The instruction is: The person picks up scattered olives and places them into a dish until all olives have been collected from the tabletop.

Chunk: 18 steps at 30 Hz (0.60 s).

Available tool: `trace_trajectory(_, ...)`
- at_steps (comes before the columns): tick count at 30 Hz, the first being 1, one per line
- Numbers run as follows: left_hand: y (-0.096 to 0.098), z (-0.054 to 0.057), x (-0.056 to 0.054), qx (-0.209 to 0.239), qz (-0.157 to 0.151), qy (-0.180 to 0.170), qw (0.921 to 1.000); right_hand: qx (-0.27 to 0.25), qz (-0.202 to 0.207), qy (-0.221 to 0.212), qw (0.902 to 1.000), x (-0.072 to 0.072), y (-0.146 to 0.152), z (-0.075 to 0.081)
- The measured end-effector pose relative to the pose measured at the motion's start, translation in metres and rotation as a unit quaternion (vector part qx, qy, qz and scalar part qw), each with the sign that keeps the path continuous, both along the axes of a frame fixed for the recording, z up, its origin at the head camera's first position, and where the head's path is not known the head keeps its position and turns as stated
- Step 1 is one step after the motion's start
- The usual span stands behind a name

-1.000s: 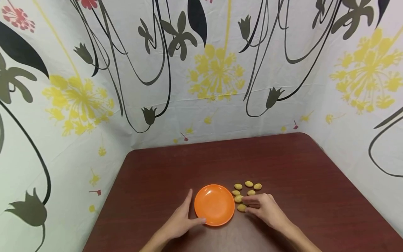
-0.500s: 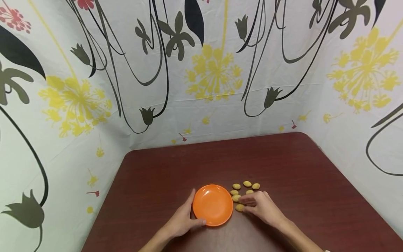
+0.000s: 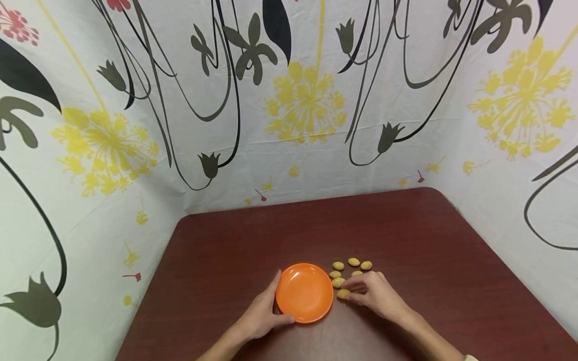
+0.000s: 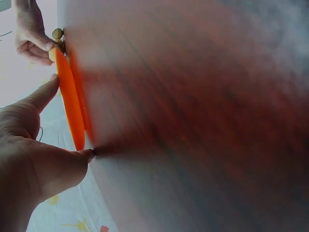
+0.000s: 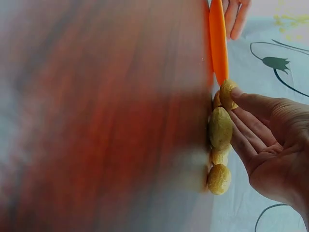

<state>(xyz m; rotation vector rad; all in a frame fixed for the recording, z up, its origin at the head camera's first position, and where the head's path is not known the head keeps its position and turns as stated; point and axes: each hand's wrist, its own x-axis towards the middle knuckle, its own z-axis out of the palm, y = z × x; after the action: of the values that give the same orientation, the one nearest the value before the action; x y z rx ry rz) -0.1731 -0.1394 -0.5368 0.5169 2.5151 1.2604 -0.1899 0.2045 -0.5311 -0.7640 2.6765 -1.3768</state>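
Note:
An orange plate (image 3: 304, 293) lies on the dark red-brown table. My left hand (image 3: 262, 312) grips its left side, thumb at the near rim and fingers along the far-left edge. In the left wrist view the plate (image 4: 70, 99) appears edge-on between thumb and fingers. Right of the plate, my right hand (image 3: 377, 297) pinches a small yellow potato-like oval (image 3: 343, 294) between thumb and fingers. In the right wrist view the thumb presses on this oval (image 5: 227, 94), close to the plate's edge. Another yellow oval (image 3: 338, 283) sits right at the fingertips.
Several more yellow ovals (image 3: 354, 261) lie loosely grouped beyond the right hand, one partly hidden by it. The table (image 3: 217, 250) extends around the plate. Patterned white cloth (image 3: 289, 170) with flowers and stems hangs along its back and sides.
My right thumb and fingertips have closed in on the nearest yellow oval, which has shifted slightly away from me. The left hand has come against the plate's left edge and stays there.

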Motion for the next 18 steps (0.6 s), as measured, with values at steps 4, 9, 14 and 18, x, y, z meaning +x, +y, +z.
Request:
trace_trajectory(4,0.001,-0.002,0.0,-0.006,0.001,0.001,1.0,-0.011,-0.003,0.009,0.9999,-0.002,0.0,0.005)
trace_trajectory(9,0.002,-0.002,0.001,-0.006,0.0,0.003,1.0,-0.032,0.005,0.033,0.9989,-0.005,-0.006,0.008)
trace_trajectory(14,0.002,-0.001,0.001,-0.004,0.001,0.001,1.0,-0.066,0.032,0.017,0.9972,-0.01,-0.022,0.013)
trace_trajectory(18,0.002,0.0,0.001,0.001,0.002,-0.001,1.0,-0.072,0.05,0.005,0.9961,-0.013,-0.037,0.016)
